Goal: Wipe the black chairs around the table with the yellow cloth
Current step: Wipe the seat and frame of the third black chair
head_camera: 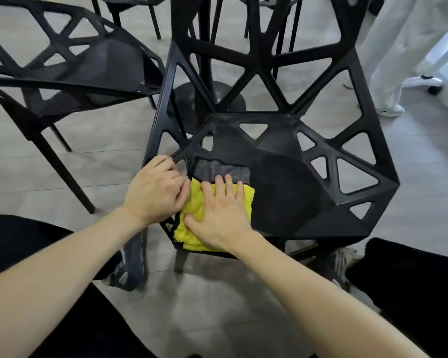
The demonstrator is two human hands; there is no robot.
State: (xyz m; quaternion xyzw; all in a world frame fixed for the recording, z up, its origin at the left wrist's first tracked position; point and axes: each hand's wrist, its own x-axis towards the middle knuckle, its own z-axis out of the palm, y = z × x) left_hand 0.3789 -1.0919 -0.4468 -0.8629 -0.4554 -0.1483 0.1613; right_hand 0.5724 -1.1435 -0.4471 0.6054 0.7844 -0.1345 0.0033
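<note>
The grey floor (212,301) takes up most of the room from where I stand, and on it the black chairs crowd round the dark pedestal base (212,95) of the surface, whose top I cannot see from here; the nearest chair (277,177) faces the person, its seat angled and its back and sides cut through with triangular openings; a second chair (70,71) stands just beside it on the left, and legs of others show further back; someone in pale trousers (388,47) stands well apart at the right edge.

Smaller again, the yellow cloth (194,202) lies folded on the front left corner of the nearest seat, one edge hanging over the front lip; a duller patch of seat just beyond it may be damp, though I cannot be sure.

The right hand (220,215) lies flat on the cloth with its fingers straight and spread, pressing rather than gripping, which I take to be the way to keep the whole pad against the seat while it is pushed along; the left hand (155,189) rests on the chair's left rim with its fingers curled over the edge, probably to steady the light frame against the rubbing.

No containers are to be seen anywhere; most of this seat looks not yet wiped.
</note>
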